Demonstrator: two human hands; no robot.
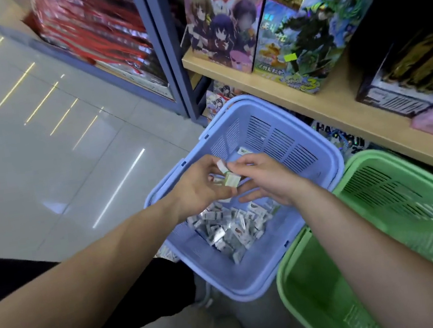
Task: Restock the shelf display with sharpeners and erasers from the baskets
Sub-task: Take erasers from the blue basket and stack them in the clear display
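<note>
A blue plastic basket (256,277) stands on the floor with a heap of several small wrapped erasers (232,228) in its bottom. Both my hands hover over it. My left hand (199,191) cups a few of the small white packets, fingers curled round them. My right hand (264,179) pinches a pale green-and-white packet (231,180) right against the left hand's fingers. To the right sits a green basket (402,224), its inside partly hidden by my right forearm.
A wooden shelf board (320,102) runs diagonally above the baskets, carrying illustrated boxes (220,24) and a dark box (406,76). A blue-grey upright (163,54) divides it from a bay of red packages (97,33). Glossy tiled floor (41,149) lies left.
</note>
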